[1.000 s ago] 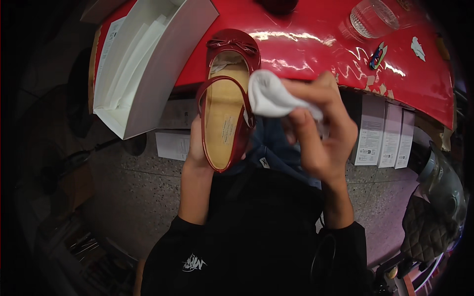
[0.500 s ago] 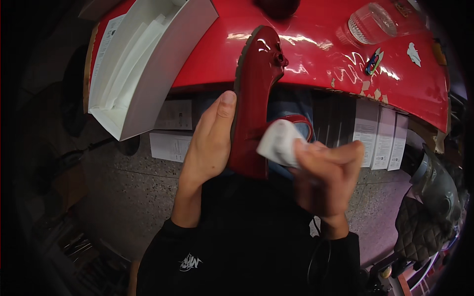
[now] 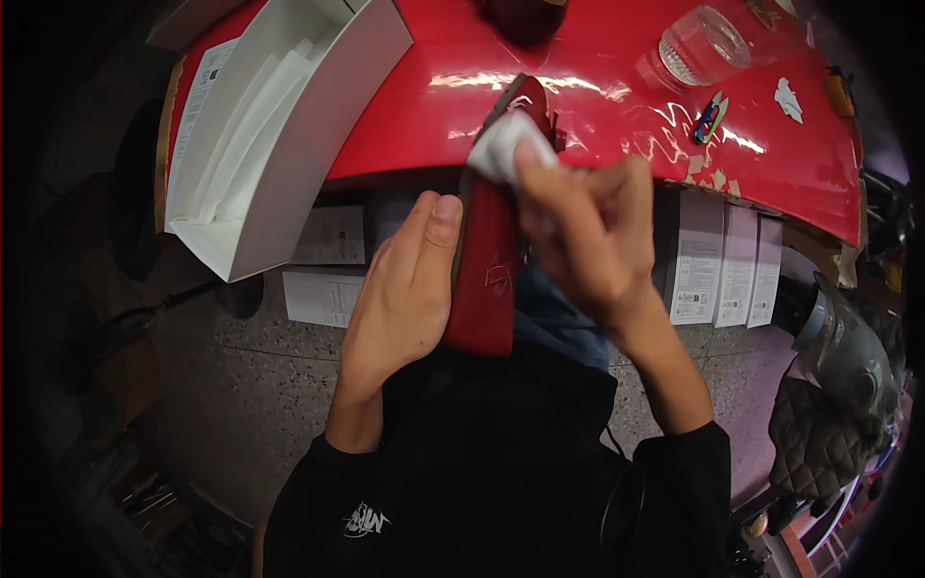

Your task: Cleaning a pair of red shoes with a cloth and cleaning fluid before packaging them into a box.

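Note:
A glossy dark red shoe is held lengthwise over my lap, its toe pointing away toward the table. My left hand grips it along the sole side, thumb up and fingers mostly hidden behind. In my right hand, somewhat blurred, a crumpled white cloth is pinched. The cloth lies against the shoe's upper near the toe and covers part of it. The shoe's strap is hidden behind my right hand and wrist.
An open white box with white paper inside stands at the left of the red table. Farther right are a ribbed glass, small thread snips and a white scrap. Several white boxes stand below the table's chipped edge.
My right hand has moved the white cloth from the shoe's heel end forward and left to near the toe. The shoe has turned, showing less of its strap side.

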Tool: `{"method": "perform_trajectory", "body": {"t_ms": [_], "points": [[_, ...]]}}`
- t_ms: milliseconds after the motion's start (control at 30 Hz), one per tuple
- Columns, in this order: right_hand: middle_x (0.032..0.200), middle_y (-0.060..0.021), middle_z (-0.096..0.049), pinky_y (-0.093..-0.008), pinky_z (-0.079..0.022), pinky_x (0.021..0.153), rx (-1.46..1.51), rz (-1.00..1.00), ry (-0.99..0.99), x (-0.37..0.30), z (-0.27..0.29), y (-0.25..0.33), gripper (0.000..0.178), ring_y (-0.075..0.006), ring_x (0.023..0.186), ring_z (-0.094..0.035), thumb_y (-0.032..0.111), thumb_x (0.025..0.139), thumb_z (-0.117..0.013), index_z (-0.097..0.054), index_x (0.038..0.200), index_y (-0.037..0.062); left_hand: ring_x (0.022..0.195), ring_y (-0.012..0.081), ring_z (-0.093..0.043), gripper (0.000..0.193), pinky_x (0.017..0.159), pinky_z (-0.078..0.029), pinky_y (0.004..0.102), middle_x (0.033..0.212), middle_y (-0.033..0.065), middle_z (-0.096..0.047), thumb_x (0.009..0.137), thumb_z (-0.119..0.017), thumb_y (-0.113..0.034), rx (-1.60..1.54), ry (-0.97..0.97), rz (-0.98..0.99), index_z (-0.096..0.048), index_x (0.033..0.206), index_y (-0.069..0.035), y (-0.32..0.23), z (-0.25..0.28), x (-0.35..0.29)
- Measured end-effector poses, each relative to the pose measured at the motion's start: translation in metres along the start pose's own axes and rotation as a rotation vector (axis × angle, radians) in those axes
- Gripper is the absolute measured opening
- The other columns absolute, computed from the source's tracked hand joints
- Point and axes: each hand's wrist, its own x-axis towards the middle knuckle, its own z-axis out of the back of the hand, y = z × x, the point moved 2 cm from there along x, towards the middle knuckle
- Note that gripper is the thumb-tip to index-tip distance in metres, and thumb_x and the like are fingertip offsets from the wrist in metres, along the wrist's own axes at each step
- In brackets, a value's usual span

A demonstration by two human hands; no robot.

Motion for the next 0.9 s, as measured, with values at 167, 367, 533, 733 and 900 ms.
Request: {"method": "perform_trajectory", "body": {"t_ms": [167, 367, 533, 733, 900], "points": [[0.074, -0.0040, -0.045, -0.0263, -0.047, 0.045, 0.161, -0.083, 0.026, -0.008, 0.000, 0.009, 0.037, -0.0127, 0.060, -0.053, -0.004, 0.079, -0.076, -0.072, 0.116, 0.0002, 0.078, 0.0429, -0.049, 0.052, 0.079, -0.044, 0.0449, 0.085, 0.0230, -0.053, 0.113, -0.028, -0.040, -0.128, 0.024, 0.072, -0.051, 0.097, 0.003, 0.004, 0.005, 0.005], [0.081, -0.0091, -0.050, -0.0339, -0.044, 0.055, 0.130, -0.305, -0.011, 0.020, -0.002, -0.035, 0.047, -0.0196, 0.066, -0.053, -0.007, 0.073, -0.082, -0.073, 0.118, 0.0049, 0.108, 0.0178, -0.063, 0.061, 0.099, -0.048, 0.0320, 0.120, 0.0130, -0.068, 0.115, -0.020, -0.042, -0.018, 0.116, 0.049, -0.058, 0.132, 0.003, 0.015, 0.004, 0.003], [0.079, -0.0051, -0.051, -0.0287, -0.049, 0.055, 0.138, -0.118, 0.120, -0.014, 0.007, 0.022, 0.052, -0.0172, 0.067, -0.053, -0.011, 0.070, -0.079, -0.073, 0.120, 0.0008, 0.092, 0.0316, -0.055, 0.058, 0.090, -0.045, 0.0393, 0.101, 0.0185, -0.059, 0.114, -0.020, -0.042, -0.033, 0.020, -0.043, -0.054, 0.114, 0.005, 0.008, -0.007, -0.003], [0.081, -0.0075, -0.052, -0.0334, -0.045, 0.060, 0.142, -0.392, -0.001, 0.024, -0.007, -0.038, 0.036, -0.0196, 0.070, -0.052, -0.004, 0.081, -0.078, -0.074, 0.117, 0.0021, 0.074, 0.0423, -0.043, 0.054, 0.077, -0.041, 0.0465, 0.080, 0.0243, -0.047, 0.114, -0.022, -0.039, -0.056, 0.012, -0.024, -0.049, 0.098, 0.005, 0.016, -0.005, -0.002], [0.084, -0.0042, -0.051, -0.0267, -0.047, 0.059, 0.247, -0.214, 0.104, -0.010, 0.012, 0.025, 0.048, -0.0172, 0.072, -0.050, -0.010, 0.076, -0.080, -0.076, 0.120, 0.0063, 0.071, 0.0376, -0.045, 0.054, 0.074, -0.041, 0.0457, 0.078, 0.0226, -0.046, 0.114, -0.023, -0.040, -0.103, -0.025, -0.081, -0.050, 0.099, 0.004, 0.016, -0.011, -0.001]]}}
